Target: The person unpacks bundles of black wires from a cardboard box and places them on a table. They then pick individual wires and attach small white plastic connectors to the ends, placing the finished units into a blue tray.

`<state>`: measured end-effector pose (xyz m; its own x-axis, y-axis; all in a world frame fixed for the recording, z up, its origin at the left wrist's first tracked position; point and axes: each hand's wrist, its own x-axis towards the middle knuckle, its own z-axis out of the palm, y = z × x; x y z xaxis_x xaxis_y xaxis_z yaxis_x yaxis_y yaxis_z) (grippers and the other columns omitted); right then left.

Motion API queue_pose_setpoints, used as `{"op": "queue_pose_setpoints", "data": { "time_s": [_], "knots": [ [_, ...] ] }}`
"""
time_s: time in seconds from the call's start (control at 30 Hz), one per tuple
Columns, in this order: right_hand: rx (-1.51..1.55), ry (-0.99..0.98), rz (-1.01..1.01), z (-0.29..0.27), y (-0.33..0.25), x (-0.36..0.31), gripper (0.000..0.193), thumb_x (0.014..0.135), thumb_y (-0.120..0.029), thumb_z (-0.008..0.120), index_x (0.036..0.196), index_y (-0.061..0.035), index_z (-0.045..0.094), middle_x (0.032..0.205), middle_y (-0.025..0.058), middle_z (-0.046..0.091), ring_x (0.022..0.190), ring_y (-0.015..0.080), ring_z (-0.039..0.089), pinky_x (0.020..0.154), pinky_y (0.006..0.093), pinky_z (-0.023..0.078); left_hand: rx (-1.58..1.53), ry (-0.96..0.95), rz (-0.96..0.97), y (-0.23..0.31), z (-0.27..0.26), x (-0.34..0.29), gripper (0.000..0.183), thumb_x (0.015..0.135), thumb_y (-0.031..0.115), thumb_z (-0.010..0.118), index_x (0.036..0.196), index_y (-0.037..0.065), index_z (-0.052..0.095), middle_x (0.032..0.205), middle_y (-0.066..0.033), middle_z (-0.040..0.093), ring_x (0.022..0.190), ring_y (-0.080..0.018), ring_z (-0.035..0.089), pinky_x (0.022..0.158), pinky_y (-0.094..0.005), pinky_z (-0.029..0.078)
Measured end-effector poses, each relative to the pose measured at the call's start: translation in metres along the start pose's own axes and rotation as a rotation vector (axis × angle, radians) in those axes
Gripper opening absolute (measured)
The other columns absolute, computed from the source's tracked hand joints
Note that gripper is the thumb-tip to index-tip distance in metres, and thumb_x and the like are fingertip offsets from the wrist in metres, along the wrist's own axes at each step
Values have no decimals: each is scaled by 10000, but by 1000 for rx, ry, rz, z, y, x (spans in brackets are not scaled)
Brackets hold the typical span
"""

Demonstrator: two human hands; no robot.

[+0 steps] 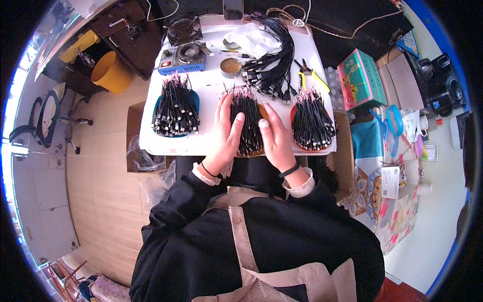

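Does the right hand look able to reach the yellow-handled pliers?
Probably yes: the yellow-handled pliers lie mostly uncovered beyond the right hand, though the right cable bundle and cable pile narrow the way.

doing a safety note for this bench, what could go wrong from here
Between the left hand and the right hand, the middle cable bundle reaches the near edge of the white table, so cables might slip off. The yellow-handled pliers lie close behind the right cable bundle and could snag it.

black cables (245, 130) hide most of the middle tray (261, 110).
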<state>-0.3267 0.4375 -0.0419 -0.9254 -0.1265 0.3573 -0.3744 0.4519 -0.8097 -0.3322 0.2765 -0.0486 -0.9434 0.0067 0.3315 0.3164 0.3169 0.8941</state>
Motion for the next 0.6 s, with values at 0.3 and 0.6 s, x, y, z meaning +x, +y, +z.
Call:
{"op": "queue_pose_setpoints", "data": {
  "time_s": [0.3, 0.6],
  "knots": [
    [140, 95, 14, 5, 9, -2, 352, 1015, -217, 388, 1260, 23, 466, 1218, 192, 568, 1155, 296, 547, 986, 347, 403, -310, 162, -100, -12, 0, 3, 533, 955, 131, 475, 1415, -41, 267, 1447, -200, 330, 1364, -273, 303, 1122, -358, 226],
    [682, 117, 184, 4, 27, -5, 409, 1034, -305, 287, 1229, 5, 469, 1284, 152, 532, 1235, 238, 481, 1080, 354, 318, -879, 320, -276, -13, -6, 0, 425, 991, 194, 369, 1375, 19, 318, 1356, -167, 436, 1313, -250, 376, 1133, -360, 240]
  ]
}}
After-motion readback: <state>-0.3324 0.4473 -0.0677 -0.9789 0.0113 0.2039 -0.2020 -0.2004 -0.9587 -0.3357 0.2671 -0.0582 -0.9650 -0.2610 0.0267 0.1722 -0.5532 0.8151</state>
